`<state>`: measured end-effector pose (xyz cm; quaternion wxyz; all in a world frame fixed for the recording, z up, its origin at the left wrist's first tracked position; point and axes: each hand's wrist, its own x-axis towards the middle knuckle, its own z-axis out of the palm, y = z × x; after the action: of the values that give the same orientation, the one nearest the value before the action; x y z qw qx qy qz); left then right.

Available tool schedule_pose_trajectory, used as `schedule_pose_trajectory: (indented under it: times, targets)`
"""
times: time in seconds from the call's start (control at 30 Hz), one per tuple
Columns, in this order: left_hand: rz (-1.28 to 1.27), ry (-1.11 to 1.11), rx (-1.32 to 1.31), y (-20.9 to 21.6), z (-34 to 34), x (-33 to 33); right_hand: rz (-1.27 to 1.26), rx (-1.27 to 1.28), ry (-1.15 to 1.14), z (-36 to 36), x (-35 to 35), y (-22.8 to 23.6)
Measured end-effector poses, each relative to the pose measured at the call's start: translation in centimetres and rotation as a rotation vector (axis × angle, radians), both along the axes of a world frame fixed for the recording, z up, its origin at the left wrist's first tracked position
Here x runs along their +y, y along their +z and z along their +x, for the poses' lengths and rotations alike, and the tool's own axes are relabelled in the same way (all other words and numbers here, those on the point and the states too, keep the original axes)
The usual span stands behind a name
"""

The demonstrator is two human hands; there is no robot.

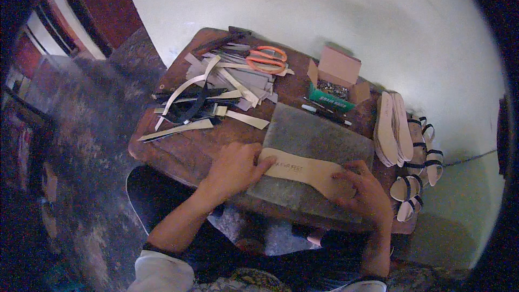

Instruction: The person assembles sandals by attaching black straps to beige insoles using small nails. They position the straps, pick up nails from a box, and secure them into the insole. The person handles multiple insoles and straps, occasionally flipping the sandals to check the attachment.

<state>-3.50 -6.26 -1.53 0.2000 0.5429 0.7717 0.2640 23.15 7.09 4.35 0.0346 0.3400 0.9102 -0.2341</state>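
Note:
A tan shoe insole (pixel 303 172) with dark marking lies crosswise over a grey slab (pixel 316 134) on the low wooden table. My left hand (pixel 240 167) pinches its left end, thumb on top. At the wider right end, my right hand (pixel 363 186) holds it with fingers closed over the edge. The undersides of both ends are hidden by my hands. Just beyond the slab's far edge lie a dark marker pen (pixel 324 113) and a second slim dark item beside it.
Orange-handled scissors (pixel 268 59) rest on grey and cream strips (pixel 238 78) at the table's far left. An open cardboard box (pixel 338 70) of small metal pieces stands at the back. Stacked insoles (pixel 393 130) and strapped sandals (pixel 424 146) line the right edge, against a pale wall.

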Motion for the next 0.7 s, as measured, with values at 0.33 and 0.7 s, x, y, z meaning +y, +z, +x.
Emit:
schedule_pose_trajectory:
  times: [0.33, 0.7]
  targets:
    - [-0.027, 0.044, 0.026, -0.5, 0.2, -0.2, 0.014, 0.010, -0.050, -2.2, -0.5, 0.4]
    - [0.183, 0.096, -0.199, -1.5, -1.0, -0.5, 0.163, 0.241, 0.165, -12.7, 1.3, -2.6]
